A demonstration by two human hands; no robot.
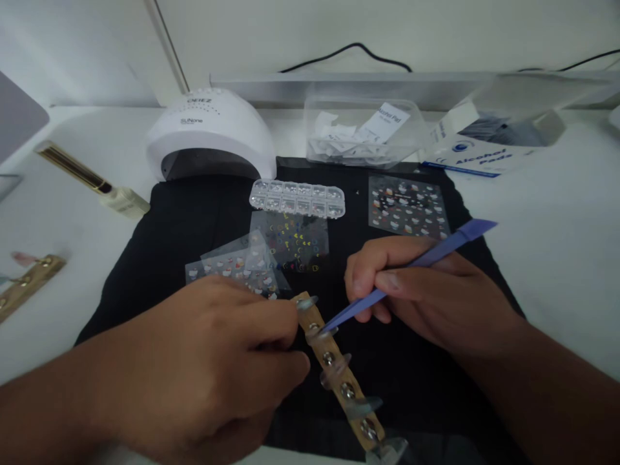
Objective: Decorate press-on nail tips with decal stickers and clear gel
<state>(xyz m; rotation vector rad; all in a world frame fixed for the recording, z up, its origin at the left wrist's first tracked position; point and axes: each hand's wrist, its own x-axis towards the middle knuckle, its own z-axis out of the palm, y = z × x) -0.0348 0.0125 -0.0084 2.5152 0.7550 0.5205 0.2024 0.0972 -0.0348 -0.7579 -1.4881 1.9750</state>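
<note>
Head view: left hand (208, 361) pinches wooden nail-tip holder (339, 378) at mat's (184, 219) front edge; right hand (431, 290) grips blue tool (411, 265), tip on 2nd nail tip (320, 334), likely mid-placement. Next needs steady, light press.

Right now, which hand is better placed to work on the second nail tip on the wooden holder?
Right. The right hand grips the purple tool, whose tip already rests at that nail tip; the left hand is steadying the wooden holder.
</note>
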